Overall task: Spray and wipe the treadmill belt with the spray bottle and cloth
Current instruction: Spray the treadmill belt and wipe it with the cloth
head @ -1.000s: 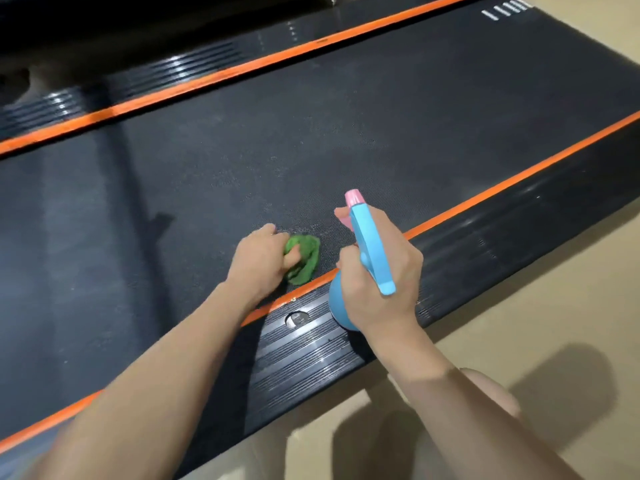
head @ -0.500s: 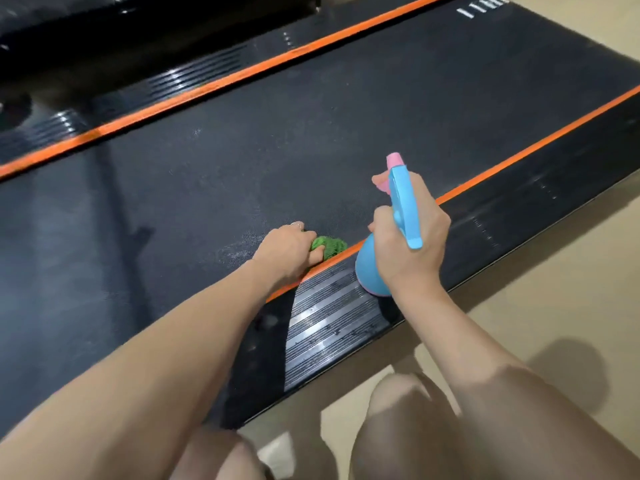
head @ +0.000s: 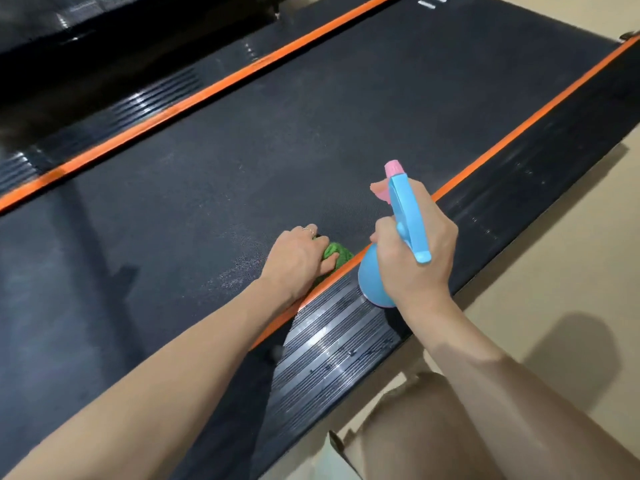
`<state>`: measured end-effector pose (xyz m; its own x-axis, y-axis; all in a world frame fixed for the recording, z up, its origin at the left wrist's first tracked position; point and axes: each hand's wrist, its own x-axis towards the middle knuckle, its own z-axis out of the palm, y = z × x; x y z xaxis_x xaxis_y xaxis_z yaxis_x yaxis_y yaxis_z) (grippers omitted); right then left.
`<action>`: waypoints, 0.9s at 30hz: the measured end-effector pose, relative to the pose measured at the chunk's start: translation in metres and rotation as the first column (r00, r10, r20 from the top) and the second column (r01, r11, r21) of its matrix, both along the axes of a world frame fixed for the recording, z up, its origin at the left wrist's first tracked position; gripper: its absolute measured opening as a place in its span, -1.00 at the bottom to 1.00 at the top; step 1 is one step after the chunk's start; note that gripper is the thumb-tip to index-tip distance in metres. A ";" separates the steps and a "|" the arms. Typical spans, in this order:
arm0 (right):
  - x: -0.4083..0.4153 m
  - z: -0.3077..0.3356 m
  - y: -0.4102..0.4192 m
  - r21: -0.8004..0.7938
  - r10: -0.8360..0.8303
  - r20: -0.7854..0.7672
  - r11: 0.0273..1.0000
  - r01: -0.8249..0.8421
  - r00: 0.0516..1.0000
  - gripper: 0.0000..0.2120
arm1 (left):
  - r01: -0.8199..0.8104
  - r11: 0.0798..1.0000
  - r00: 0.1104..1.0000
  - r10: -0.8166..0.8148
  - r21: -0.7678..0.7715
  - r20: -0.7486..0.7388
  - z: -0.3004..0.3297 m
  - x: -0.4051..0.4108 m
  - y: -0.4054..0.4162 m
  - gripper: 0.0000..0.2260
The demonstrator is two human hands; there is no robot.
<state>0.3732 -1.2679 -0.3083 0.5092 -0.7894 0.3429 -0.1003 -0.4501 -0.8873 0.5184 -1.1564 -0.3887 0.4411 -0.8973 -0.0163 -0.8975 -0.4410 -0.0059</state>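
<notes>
The black treadmill belt [head: 311, 126] runs diagonally across the view between two orange stripes. My left hand [head: 294, 261] grips a small bunched green cloth [head: 337, 254] and holds it on the belt right by the near orange stripe. A faint patch of spray droplets shows on the belt just left of that hand. My right hand [head: 415, 251] grips a light blue spray bottle [head: 403, 216] with a pink nozzle and trigger, held just above the near side rail, its nozzle pointing out over the belt. My forefinger lies on the trigger.
The near ribbed black side rail [head: 332, 344] lies under my arms, with the near orange stripe [head: 519, 133] beside it. The far orange stripe [head: 207, 88] and far rail border the belt's other side. Beige floor [head: 554, 289] is at the right; my knee [head: 433, 427] is at the bottom.
Both hands have shifted along the belt's near edge, the cloth sliding with the left hand. The spray bottle has moved with the right hand and stays upright. My knee has come into view.
</notes>
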 end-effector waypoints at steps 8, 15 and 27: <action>0.011 0.003 0.006 0.026 -0.077 -0.018 0.997 0.077 0.997 -0.58 | 0.062 0.995 0.998 -0.064 0.084 0.023 0.003 0.005 -0.086 -0.72; 0.014 0.012 0.009 0.132 -0.108 -0.078 0.984 0.117 0.991 -0.57 | 0.223 0.975 0.974 -0.223 -0.001 0.040 0.004 0.023 0.045 -0.74; 0.016 0.012 0.011 0.113 -0.110 -0.087 0.986 0.120 0.990 -0.56 | 0.146 0.989 0.987 -0.148 0.025 0.062 0.002 0.023 -0.026 -0.71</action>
<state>0.3890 -1.2573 -0.2960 0.4346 -0.8768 0.2056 -0.2182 -0.3241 -0.9205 0.5409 -1.1827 -0.3869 0.3053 -0.9522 -0.0113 -0.9500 -0.3037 -0.0729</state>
